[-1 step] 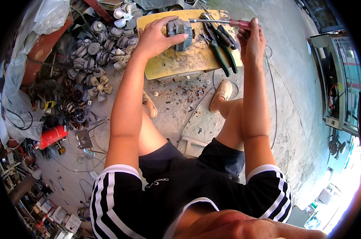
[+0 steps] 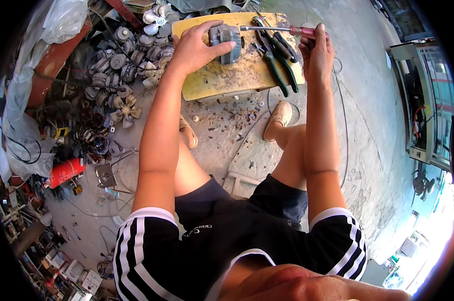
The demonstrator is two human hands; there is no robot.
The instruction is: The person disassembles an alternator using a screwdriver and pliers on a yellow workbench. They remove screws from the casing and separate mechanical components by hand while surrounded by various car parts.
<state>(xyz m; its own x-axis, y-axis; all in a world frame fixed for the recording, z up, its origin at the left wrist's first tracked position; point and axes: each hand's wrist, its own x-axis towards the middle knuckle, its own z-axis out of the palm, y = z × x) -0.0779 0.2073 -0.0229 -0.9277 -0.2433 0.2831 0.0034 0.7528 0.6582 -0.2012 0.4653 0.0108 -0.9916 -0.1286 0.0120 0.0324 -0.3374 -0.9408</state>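
Observation:
My left hand [image 2: 197, 49] is wrapped round a small grey electric motor [image 2: 229, 44], its thumb on the near side and fingers on the far side. The motor rests on a worn yellow tabletop [image 2: 207, 83]. Between the fingertips of my right hand [image 2: 317, 52] is the red handle of a nut driver [image 2: 302, 31]. Its metal shaft points left, and the thicker socket end is close to the motor's right side; whether they touch I cannot tell. Green-handled pliers [image 2: 274, 65] lie beneath the shaft, beside another dark-handled tool [image 2: 283, 46].
Used motors [image 2: 117, 61] and fan blades [image 2: 125, 110] are heaped left of the table. A red cylinder [image 2: 66, 171] lies on the floor further left. Small debris [image 2: 242, 118] and a cable [image 2: 343, 115] are on the concrete. A glass-fronted cabinet [image 2: 427, 100] stands at right.
The nut driver's socket end has shifted very slightly right, away from the motor. Both hands keep their holds.

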